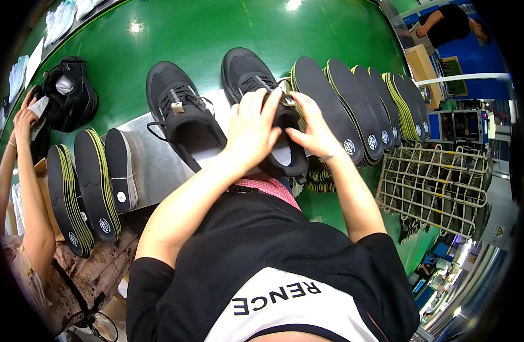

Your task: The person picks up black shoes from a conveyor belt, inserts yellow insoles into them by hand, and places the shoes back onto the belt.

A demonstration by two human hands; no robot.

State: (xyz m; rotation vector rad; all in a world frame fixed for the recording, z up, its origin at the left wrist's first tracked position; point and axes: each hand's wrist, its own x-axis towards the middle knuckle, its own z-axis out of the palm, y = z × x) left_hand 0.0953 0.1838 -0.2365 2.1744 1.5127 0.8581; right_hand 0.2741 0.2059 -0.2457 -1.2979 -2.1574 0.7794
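A black lace-up shoe [245, 68] lies in front of me, toe pointing away, on a metal strip. My left hand [253, 128] lies over its left side, fingers curled at the laces and collar. On the other side, my right hand [313, 128] grips the collar and tongue edge, thumb toward the opening. A pale insole [282, 153] shows inside the shoe. Just left stands a matching black shoe [170, 91], untouched, with loose laces and a light tag on its tongue.
Stacks of black insoles with yellow-green edges [324, 108] line the right; more insoles [94, 182] stand at left. A wire rack [433, 185] is at the right. At far left, a co-worker's hands [24, 119] handle a dark shoe beside another black shoe [71, 94]. The tabletop is green [205, 28].
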